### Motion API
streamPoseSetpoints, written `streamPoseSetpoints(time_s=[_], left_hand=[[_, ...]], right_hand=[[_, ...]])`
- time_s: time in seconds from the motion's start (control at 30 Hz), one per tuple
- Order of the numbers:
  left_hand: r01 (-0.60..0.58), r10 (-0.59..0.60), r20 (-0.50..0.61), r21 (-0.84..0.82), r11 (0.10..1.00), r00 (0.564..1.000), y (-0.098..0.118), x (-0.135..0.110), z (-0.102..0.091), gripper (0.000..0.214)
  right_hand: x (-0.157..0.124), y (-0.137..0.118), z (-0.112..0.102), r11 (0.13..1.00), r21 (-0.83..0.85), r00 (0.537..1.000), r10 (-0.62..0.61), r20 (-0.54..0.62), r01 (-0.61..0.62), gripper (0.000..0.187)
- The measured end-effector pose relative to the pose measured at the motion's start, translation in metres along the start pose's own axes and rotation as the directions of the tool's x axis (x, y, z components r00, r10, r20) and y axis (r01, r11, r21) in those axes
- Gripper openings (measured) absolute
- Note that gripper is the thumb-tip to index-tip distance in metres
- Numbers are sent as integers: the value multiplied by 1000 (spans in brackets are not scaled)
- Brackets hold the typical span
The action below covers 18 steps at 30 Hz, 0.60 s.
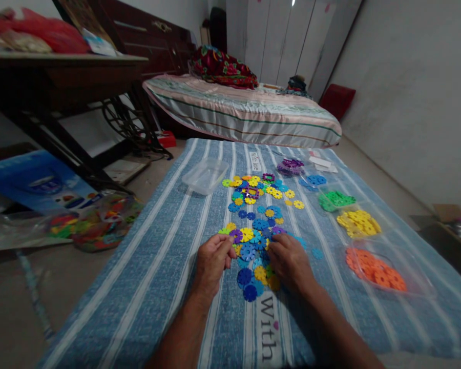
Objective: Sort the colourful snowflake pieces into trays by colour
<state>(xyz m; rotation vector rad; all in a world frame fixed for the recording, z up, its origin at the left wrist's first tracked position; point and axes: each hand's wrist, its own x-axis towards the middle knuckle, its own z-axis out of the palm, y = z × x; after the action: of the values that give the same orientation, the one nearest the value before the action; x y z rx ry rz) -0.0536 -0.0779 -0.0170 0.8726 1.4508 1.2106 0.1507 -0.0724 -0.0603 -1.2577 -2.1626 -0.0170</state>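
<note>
My left hand (214,259) is closed in a pinch on a purple interlocking disc (236,236) at the left side of a loose pile. My right hand (292,259) has its fingers curled down at the right side of that pile, and what they grip is hidden. Another purple disc (278,230) shows just beyond its fingers. Between the hands lie blue discs (248,251) and a yellow disc (247,234). Dark blue discs (249,292) are at the near end. Farther off, mixed yellow, blue and purple pieces (251,192) spread across the striped cloth.
Along the right, clear tubs hold orange discs (380,271), yellow discs (359,223), green discs (336,200), blue discs (315,180) and purple pieces (291,166). A clear tub (206,175) stands at far left. Beyond the striped-cloth table (157,230) is a bed (246,110).
</note>
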Motion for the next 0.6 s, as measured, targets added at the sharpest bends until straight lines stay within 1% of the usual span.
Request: streamPoseSetpoints(time_s=[0.1, 0.23, 0.37, 0.6], left_hand=[[-6, 6, 2, 8, 1000, 1000, 1, -1, 0, 30], [1, -1, 1, -5, 1000, 1000, 1, -2, 1, 28], [-2, 2, 2, -14, 1000, 1000, 1, -1, 1, 28], [9, -9, 5, -11, 1000, 1000, -1, 0, 0, 29]], right_hand=[[-3, 3, -3, 999, 4, 999, 50, 1, -50, 18], [-5, 6, -8, 997, 5, 997, 81, -3, -81, 21], [-7, 7, -9, 993, -24, 993, 116, -9, -116, 20], [-9, 9, -7, 993, -40, 993, 115, 15, -114, 16]])
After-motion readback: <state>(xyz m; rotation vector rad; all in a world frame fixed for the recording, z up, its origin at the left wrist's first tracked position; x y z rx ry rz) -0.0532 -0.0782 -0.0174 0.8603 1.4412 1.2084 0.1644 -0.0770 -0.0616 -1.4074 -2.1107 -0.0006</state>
